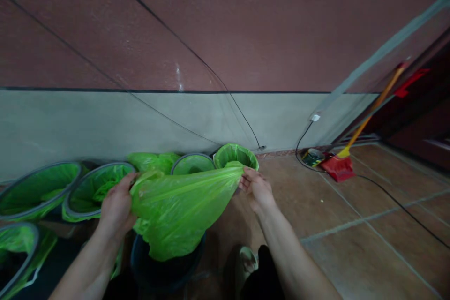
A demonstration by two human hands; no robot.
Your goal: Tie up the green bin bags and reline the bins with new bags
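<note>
A bright green plastic bag is stretched between my two hands. My left hand grips its bunched left end, and my right hand pinches the right corner. The bag's lower part hangs over a dark bin on the floor near my feet, hiding much of its opening. Behind the bag stand a green-lined bin and a smaller green-lined bin, both against the wall.
Several green-lined bins with grey rims crowd the left side. On the right, a red dustpan and a yellow-handled broom lean by a dark doorway, near a small can. A black cable crosses the tiles.
</note>
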